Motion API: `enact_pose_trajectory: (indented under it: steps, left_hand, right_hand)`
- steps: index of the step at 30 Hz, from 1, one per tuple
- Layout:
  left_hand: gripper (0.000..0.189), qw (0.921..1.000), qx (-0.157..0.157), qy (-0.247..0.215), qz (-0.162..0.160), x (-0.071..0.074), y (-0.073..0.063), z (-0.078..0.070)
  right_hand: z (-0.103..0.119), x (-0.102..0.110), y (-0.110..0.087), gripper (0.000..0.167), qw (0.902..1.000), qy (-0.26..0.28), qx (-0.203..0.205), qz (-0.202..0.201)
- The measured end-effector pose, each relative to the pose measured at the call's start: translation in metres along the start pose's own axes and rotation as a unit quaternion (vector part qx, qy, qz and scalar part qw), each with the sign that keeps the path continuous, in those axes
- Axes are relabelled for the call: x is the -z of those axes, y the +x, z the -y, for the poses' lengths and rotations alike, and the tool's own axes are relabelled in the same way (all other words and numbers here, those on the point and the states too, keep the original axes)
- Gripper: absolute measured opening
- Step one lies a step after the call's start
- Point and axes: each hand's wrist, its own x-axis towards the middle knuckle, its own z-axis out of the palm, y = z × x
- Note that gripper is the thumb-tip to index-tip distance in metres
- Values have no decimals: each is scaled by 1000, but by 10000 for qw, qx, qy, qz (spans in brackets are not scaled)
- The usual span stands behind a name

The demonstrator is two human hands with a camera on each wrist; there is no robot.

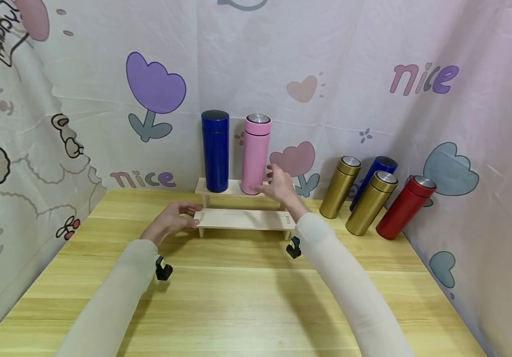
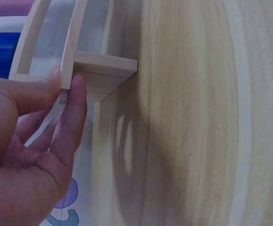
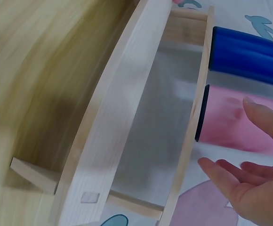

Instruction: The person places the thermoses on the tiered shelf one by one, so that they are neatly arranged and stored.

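Note:
A two-tier wooden rack (image 1: 244, 218) stands near the back of the table. My left hand (image 1: 171, 220) pinches the left end of its lower shelf (image 2: 69, 52), thumb on one face and fingers on the other. On the upper shelf (image 3: 188, 155) stand a blue thermos bottle (image 1: 215, 153) and, to its right, a pink thermos bottle (image 1: 256, 156) with a silver lid top. My right hand (image 1: 280, 188) is beside the pink bottle's lower part, fingers spread and apart from it. The thumb overlaps the bottle in the right wrist view; whether it touches is unclear.
Two gold bottles (image 1: 340, 188), a red bottle (image 1: 405, 208) and another blue bottle (image 1: 385, 163) stand at the table's right rear, the blue one partly hidden. A patterned curtain (image 1: 247, 64) hangs behind and beside the wooden table (image 1: 229, 302).

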Motion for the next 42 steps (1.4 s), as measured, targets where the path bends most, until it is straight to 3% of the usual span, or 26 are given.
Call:
enact_pose_trajectory:
  steps: [12,25,33,42]
  left_hand:
    - [53,9999,-6,-107,-9,-1,-2,-1]
    - [50,9999,68,10,-78,-1,0,1]
    - [52,10000,-48,65,-22,0,0,-4]
    - [52,10000,-81,34,-33,0,-2,1]
  right_hand:
    - [-7,15,-8,87,9999,-76,114,27]
    - [-16,35,-17,79,9997,-153,126,160]
    - [-24,44,-22,81,9996,-63,174,199]
    - [-38,49,-26,78,9995,-252,129,171]
